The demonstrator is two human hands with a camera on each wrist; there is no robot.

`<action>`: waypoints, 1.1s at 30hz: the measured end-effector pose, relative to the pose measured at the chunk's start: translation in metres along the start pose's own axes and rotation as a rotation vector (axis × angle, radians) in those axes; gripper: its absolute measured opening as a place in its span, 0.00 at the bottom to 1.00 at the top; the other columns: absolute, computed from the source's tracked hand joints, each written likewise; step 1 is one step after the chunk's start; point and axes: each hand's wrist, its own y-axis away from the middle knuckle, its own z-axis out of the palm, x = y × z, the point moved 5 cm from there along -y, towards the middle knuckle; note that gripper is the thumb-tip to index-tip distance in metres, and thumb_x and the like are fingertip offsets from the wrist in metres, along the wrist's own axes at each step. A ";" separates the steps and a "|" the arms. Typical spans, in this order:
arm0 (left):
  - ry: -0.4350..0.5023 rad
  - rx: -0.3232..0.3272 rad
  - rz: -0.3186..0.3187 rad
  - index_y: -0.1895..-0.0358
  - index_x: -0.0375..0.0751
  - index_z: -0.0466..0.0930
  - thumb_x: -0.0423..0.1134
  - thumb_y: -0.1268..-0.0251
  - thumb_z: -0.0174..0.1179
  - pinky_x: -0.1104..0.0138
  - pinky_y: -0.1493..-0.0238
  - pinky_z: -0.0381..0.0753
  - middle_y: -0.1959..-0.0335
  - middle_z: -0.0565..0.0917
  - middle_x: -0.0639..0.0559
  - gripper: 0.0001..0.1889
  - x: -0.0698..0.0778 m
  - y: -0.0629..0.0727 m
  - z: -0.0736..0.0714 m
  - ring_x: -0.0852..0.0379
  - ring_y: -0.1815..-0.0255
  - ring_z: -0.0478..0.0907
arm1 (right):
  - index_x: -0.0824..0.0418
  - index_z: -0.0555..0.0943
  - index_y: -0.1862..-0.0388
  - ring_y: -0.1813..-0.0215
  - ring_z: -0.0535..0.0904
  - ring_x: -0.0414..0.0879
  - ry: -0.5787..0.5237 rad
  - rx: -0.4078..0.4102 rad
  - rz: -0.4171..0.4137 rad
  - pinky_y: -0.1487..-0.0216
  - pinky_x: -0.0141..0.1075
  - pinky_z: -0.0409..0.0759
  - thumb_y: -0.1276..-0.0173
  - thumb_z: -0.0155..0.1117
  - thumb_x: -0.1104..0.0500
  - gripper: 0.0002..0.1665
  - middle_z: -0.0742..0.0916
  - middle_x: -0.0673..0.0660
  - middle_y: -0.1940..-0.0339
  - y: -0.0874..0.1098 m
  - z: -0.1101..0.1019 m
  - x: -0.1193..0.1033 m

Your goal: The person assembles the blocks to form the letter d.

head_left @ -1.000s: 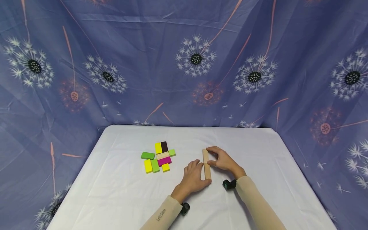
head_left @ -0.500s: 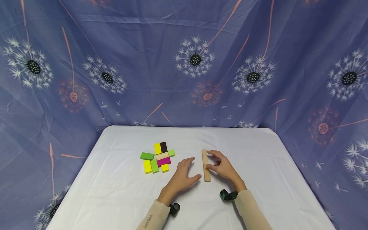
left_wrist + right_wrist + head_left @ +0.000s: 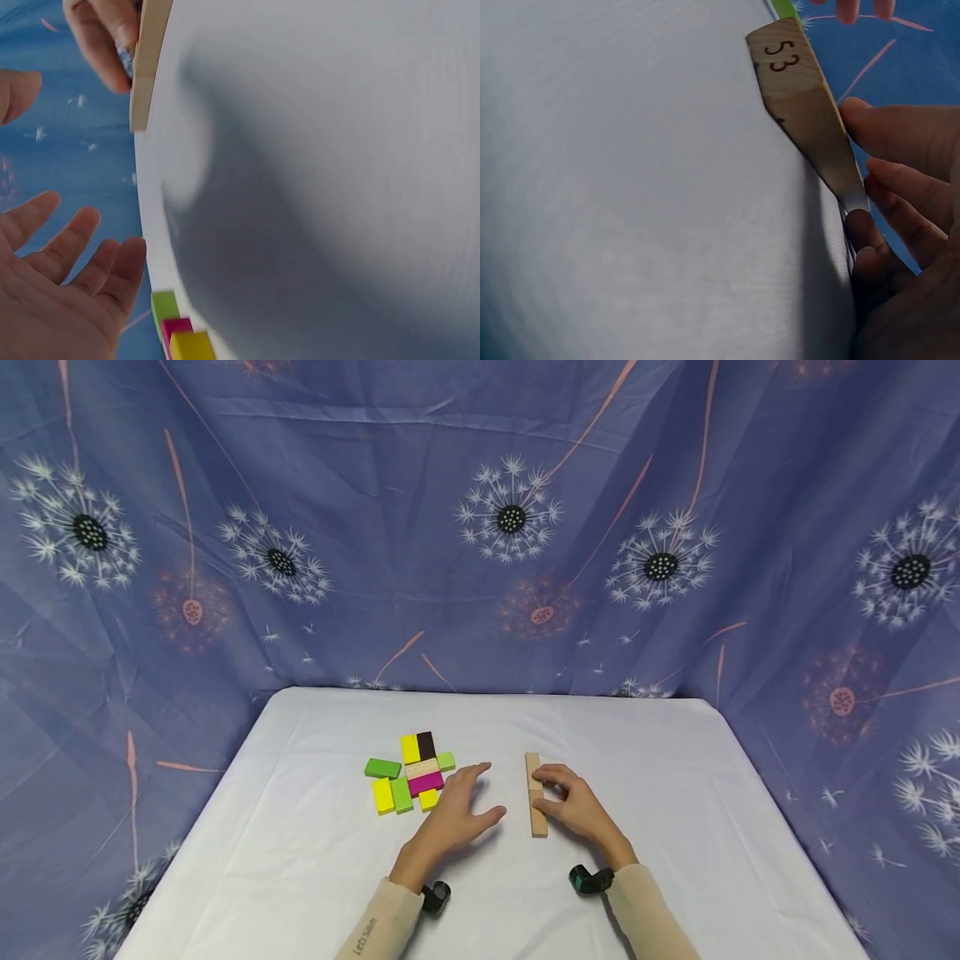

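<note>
Two plain wooden blocks stand end to end in a narrow row, the far block (image 3: pixel 532 762) meeting the near block (image 3: pixel 538 823). In the right wrist view, one wooden block (image 3: pixel 780 64) shows the number 53 on its end. My right hand (image 3: pixel 583 810) is at the row's right side, thumb and fingertips at the blocks near their joint; no fingers show on the left side. My left hand (image 3: pixel 448 820) hovers with spread fingers, holding nothing, between the row and the coloured blocks. Its fingers partly hide a small yellow block (image 3: pixel 427 802).
Left of my left hand lies a cluster with a magenta block (image 3: pixel 425 783), a dark brown block (image 3: pixel 426 744), a light wooden block (image 3: pixel 422 768) and several green and yellow ones. White cloth covers the table (image 3: pixel 300 860); a blue patterned curtain (image 3: pixel 375 527) hangs behind.
My left hand has let go of the wooden row and moved left towards the coloured blocks. My right hand has slid slightly nearer along the row, which stays about where it was.
</note>
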 end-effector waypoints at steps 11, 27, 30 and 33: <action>0.020 0.166 -0.001 0.25 0.40 0.68 0.48 0.36 0.70 0.42 0.31 0.71 0.27 0.72 0.39 0.38 -0.029 -0.001 -0.056 0.37 0.27 0.68 | 0.59 0.85 0.40 0.45 0.78 0.50 0.027 0.000 -0.036 0.52 0.33 0.74 0.37 0.78 0.56 0.26 0.82 0.54 0.35 0.001 -0.001 -0.001; -0.125 0.149 -0.216 0.18 0.41 0.50 0.55 0.45 0.74 0.28 0.28 0.55 0.21 0.56 0.31 0.57 -0.102 0.047 -0.111 0.28 0.22 0.51 | 0.60 0.85 0.40 0.44 0.79 0.50 0.027 -0.004 -0.035 0.51 0.34 0.75 0.36 0.77 0.55 0.25 0.82 0.54 0.35 0.002 0.000 0.000; -0.178 0.134 -0.262 0.17 0.42 0.47 0.57 0.48 0.75 0.28 0.29 0.53 0.21 0.55 0.30 0.60 -0.110 0.057 -0.119 0.28 0.22 0.50 | 0.59 0.85 0.39 0.43 0.79 0.50 0.033 -0.009 -0.034 0.51 0.34 0.75 0.35 0.77 0.55 0.26 0.82 0.54 0.35 0.002 0.001 0.000; -0.237 0.118 -0.289 0.18 0.40 0.49 0.59 0.50 0.75 0.30 0.34 0.55 0.22 0.56 0.29 0.61 -0.113 0.062 -0.126 0.27 0.23 0.52 | 0.59 0.85 0.39 0.44 0.79 0.50 0.036 -0.006 -0.036 0.51 0.34 0.75 0.35 0.77 0.55 0.26 0.82 0.53 0.34 0.002 0.001 0.000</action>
